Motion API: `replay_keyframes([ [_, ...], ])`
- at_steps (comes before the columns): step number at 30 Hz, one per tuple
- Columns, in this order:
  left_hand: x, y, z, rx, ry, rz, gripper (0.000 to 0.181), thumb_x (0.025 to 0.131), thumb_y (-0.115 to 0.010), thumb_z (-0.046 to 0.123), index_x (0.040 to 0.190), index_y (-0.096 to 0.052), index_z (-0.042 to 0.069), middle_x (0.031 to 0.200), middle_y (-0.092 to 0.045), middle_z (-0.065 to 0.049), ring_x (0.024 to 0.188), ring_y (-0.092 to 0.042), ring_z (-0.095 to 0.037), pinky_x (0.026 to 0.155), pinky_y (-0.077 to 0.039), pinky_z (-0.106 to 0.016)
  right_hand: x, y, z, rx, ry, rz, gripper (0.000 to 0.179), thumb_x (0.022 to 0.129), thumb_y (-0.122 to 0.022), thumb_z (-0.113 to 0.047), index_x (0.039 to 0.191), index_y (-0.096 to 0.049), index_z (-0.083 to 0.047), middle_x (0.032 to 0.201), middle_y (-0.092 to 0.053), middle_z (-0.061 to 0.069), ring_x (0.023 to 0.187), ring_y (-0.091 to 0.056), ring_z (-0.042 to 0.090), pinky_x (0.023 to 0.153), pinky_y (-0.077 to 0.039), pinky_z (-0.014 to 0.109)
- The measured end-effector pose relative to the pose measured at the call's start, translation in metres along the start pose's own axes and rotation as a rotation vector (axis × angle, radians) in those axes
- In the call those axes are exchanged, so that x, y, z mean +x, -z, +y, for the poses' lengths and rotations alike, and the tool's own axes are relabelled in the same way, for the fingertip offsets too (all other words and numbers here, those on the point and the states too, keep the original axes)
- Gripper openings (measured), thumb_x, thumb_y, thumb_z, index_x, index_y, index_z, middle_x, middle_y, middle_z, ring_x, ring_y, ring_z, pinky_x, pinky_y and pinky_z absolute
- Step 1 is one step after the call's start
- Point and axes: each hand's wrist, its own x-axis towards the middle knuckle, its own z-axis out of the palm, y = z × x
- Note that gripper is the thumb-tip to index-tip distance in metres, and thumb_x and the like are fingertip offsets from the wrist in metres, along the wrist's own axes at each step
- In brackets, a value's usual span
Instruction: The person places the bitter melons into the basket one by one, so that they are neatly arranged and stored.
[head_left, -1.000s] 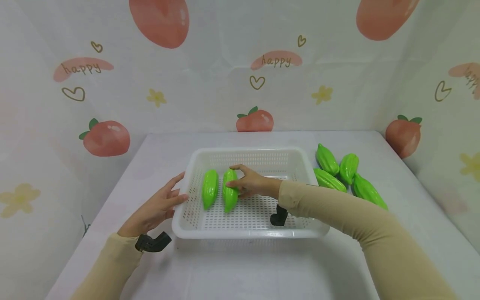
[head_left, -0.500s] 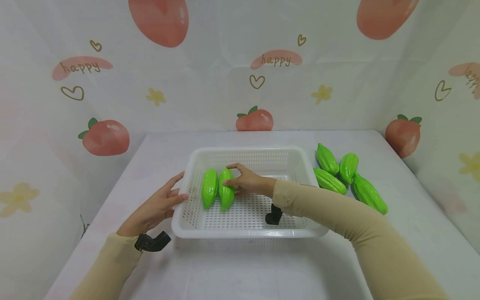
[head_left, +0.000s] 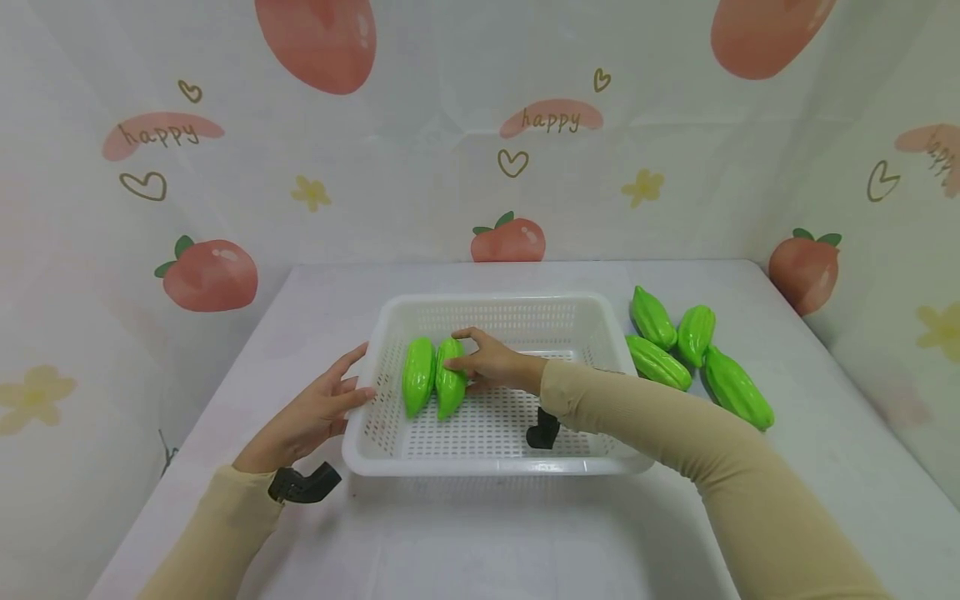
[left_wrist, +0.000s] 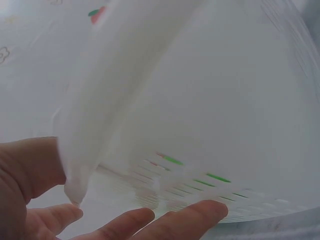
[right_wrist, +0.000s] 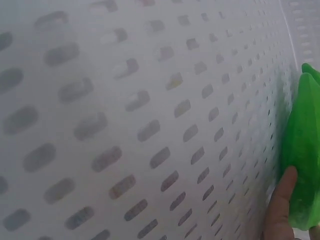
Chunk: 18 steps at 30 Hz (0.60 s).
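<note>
A white perforated plastic basket (head_left: 495, 468) stands on the table. Two glossy green ridged bitter melons lie side by side in its left part: the left bitter melon (head_left: 418, 377) and the right bitter melon (head_left: 451, 392), their sides touching or nearly so. My right hand (head_left: 495, 362) reaches into the basket and holds the right bitter melon between thumb and fingers; the right wrist view shows a fingertip on that green melon (right_wrist: 305, 150). At the basket's left end, my left hand (head_left: 318, 412) grips the rim (left_wrist: 77, 180), fingers outside against the wall.
Several more green bitter melons (head_left: 738, 387) lie on the table just right of the basket. A fruit-patterned cloth backdrop (head_left: 420, 133) rises behind and at both sides. The white table (head_left: 420, 533) extends in front of the basket.
My right hand has slid the right bitter melon leftward, closing the gap to the left one. My left hand has stayed at the rim.
</note>
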Motion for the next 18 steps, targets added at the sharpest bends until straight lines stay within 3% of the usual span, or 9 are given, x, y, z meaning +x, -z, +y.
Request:
replay_keyframes([
  [5,-0.0012,-0.0004,0.0008,0.000,0.000,-0.002,0.084,0.097,-0.059,0.022,0.156,-0.001,0.029,0.141,-0.044,-0.026,0.106,-0.064,-0.027,0.087,-0.054,-0.045,0.0001,-0.0007,-0.0009,-0.013,-0.010,0.002,0.066,0.093,-0.065,-0.018,0.149,-0.032,-0.020,0.113,-0.053,0.015,0.100,-0.056,0.023,0.086,-0.055,0.043],
  [9,-0.0017,-0.0005,0.0011,-0.007,-0.001,-0.004,0.083,0.097,-0.059,0.021,0.156,-0.001,0.030,0.141,-0.044,-0.026,0.106,-0.064,-0.027,0.086,-0.054,-0.044,0.0020,-0.0017,-0.0009,-0.030,-0.020,-0.005,0.065,0.093,-0.065,-0.020,0.149,-0.033,-0.020,0.138,-0.047,0.021,0.123,-0.052,0.032,0.089,-0.054,0.044],
  [18,0.0002,0.0005,-0.0010,-0.016,-0.006,-0.010,0.082,0.097,-0.059,0.020,0.156,-0.003,0.030,0.141,-0.045,-0.024,0.108,-0.064,-0.027,0.087,-0.054,-0.045,0.0041,-0.0015,0.0004,-0.035,-0.020,-0.015,0.065,0.093,-0.065,-0.022,0.149,-0.032,-0.022,0.141,-0.045,0.020,0.128,-0.049,0.033,0.089,-0.054,0.044],
])
